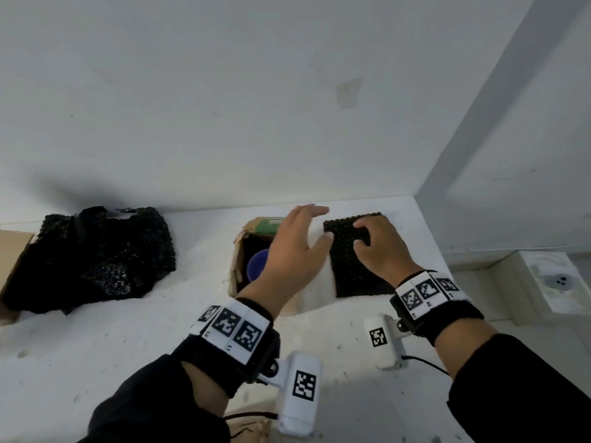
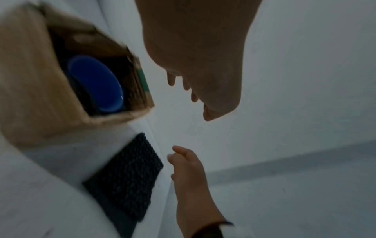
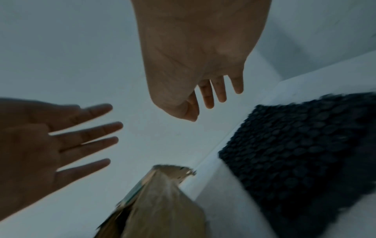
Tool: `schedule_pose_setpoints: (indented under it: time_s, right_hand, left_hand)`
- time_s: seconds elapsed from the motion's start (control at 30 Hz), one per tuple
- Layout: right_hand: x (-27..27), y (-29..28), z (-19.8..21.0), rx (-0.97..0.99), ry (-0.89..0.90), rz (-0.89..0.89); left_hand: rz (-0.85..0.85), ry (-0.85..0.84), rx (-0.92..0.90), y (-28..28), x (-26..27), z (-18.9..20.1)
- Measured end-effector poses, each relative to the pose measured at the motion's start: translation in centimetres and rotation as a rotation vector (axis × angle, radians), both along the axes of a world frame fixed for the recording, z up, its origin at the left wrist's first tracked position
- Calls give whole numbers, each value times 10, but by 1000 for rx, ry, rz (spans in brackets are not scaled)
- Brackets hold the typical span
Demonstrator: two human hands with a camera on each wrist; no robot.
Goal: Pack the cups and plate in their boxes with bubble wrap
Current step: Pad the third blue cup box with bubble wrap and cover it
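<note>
a blue cup (image 1: pixel 256 266) sits inside a small open cardboard box (image 1: pixel 238 251) that stands on the white table (image 1: pixel 128 346) close to the wall; dark padding shows around the cup in the box, and the left wrist view shows the same cup (image 2: pixel 95 83) down in the brown box (image 2: pixel 36 99). just to the right of the box a flat square of black bubble wrap (image 1: pixel 355 270) lies on the table, apart from the box. the left hand (image 1: pixel 294 247) hovers over the box with its fingers straight and spread, holding nothing; the right wrist view shows its fingers (image 3: pixel 85 128) splayed wide. the right hand (image 1: pixel 380 247) is over the far part of the bubble wrap square, fingers bent downward toward it; whether they touch or pinch the sheet cannot be told, and in the right wrist view the hand (image 3: pixel 195 64) appears loose with nothing between its fingers, the bubble wrap (image 3: pixel 301 153) below it. well to the left, a crumpled heap of black bubble wrap (image 1: pixel 96 257) lies partly over another cardboard box (image 1: pixel 12 251) at the frame's edge. both wrists carry bands with printed markers.
</note>
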State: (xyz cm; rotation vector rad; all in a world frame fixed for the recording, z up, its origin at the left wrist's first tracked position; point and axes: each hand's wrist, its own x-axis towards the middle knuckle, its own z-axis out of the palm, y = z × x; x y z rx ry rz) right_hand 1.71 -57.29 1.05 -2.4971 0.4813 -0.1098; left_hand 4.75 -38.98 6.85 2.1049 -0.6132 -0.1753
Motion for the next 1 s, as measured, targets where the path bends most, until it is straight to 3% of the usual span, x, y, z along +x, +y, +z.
schedule_pose_setpoints:
  time_s: [0.17,0.27,0.4,0.7,0.8,1.0]
  right_hand:
    - [-17,-42,-28,56,204,-177]
    - [-24,-54,-43,36,229,-222]
    - [-27,-63,-61,152,241,-278]
    - [-26,-61,-72,328,278,-370]
    - [-28,-61,-68,349,261,-341]
    - [-33,-54,-33,545,67,-370]
  left_hand:
    - [-55,269,77,-66,-18,-34]
    - [76,426,172,-86,-17,-67]
    - [277,547,232,-96,-16,-99]
    - [574,963,-75,-105,3,-121]
    - [515,947,-116,-101,2,-121]
    - [394,683,-65,-92,6,-79]
